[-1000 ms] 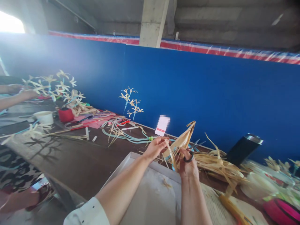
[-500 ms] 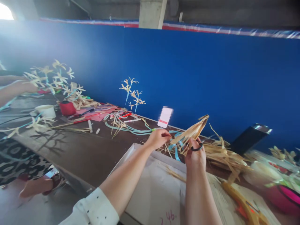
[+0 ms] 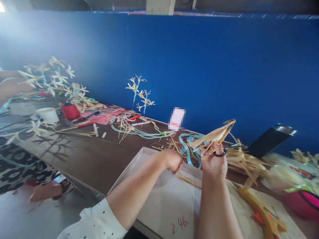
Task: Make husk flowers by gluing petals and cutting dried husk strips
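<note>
My right hand (image 3: 215,164) is closed on a dried corn husk (image 3: 214,134), whose tip points up and to the right. Scissors (image 3: 220,152) with black handles also hang in that hand, their blades pointing away to the right. My left hand (image 3: 173,161) is over the far edge of a white box lid (image 3: 159,192), fingers curled down and together; whatever they pinch is hidden. Close by in the lid lie thin husk strips (image 3: 189,181). Light blue ribbon (image 3: 185,149) lies loose between the hands, beside husk scraps (image 3: 174,142).
More husks (image 3: 245,162) and a black flask (image 3: 271,141) are at right, near a yellow glue gun (image 3: 261,212) and a pink container (image 3: 302,202). Blue tubing (image 3: 139,134), a phone (image 3: 176,119) and husk flowers (image 3: 136,86) stand farther back. A co-worker's arm (image 3: 13,88) is at left.
My left hand has dropped away from the husk toward the lid. My right hand still holds the husk and scissors, slightly farther right. The view has tilted down.
</note>
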Tool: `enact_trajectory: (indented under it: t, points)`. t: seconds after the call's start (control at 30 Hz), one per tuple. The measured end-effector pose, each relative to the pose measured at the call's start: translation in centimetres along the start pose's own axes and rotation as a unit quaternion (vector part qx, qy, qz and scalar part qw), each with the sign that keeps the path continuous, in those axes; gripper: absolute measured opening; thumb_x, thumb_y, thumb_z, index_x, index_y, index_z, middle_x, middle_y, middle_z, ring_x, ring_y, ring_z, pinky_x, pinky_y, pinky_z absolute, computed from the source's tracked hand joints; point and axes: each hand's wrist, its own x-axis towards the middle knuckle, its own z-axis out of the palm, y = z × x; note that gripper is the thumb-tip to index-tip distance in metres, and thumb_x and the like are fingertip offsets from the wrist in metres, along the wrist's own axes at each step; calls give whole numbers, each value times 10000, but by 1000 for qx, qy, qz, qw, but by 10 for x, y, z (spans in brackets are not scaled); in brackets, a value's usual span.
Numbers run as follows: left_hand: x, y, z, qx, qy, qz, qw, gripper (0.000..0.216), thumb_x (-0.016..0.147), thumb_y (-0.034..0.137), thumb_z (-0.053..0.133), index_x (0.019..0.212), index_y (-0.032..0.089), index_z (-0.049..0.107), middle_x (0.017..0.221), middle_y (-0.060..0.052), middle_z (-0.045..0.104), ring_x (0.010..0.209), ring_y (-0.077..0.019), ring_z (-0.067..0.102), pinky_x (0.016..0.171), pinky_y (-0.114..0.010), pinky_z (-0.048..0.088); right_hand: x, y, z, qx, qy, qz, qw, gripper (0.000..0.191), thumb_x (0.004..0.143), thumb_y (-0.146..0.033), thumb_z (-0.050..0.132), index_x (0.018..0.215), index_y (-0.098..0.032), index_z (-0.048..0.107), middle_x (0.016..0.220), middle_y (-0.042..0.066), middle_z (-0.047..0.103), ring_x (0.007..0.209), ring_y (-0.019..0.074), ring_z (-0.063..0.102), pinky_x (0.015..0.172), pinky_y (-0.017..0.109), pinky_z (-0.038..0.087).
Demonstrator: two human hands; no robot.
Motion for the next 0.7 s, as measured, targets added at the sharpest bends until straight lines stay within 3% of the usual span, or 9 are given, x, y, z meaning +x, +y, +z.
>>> enact_trajectory:
  t: [0.17,0.33,0.47,0.6,0.7]
  points:
    - [5,0,7,36,42,15,998,158,507,44,609,563,187,645,707,-62,666,638,-192,572,598,-268,422,1,0,-2,17,8,24,1000,270,599,-139,712,779,-200,521,720,-72,590,599,69,559,459,157,395]
    - [6,-17,3,-88,11,21,996,128,488,86,679,543,199,654,567,7,630,526,-123,526,533,-211,391,4,3,-6,12,-3,24,1000,253,616,-149,704,786,-196,522,709,-69,578,587,68,550,424,148,361]
    - [2,-33,-3,-169,-3,24,985,98,536,194,707,631,199,686,610,10,646,529,-106,528,527,-203,372,6,4,-9,8,-22,18,1000,234,632,-164,700,779,-191,519,725,-59,573,589,75,546,408,148,360]
    - [-2,-45,-7,-203,5,54,978,126,609,252,662,720,211,702,722,5,672,643,-113,567,555,-189,365,5,1,-8,14,-29,14,999,196,649,-152,683,766,-178,527,718,-53,564,591,69,535,400,139,360]
    - [-3,-51,-9,-245,44,46,968,115,630,230,631,715,199,701,698,8,668,651,-109,567,571,-182,363,2,-2,-5,20,-48,0,999,160,676,-148,660,781,-170,541,718,-54,556,581,57,517,397,130,358]
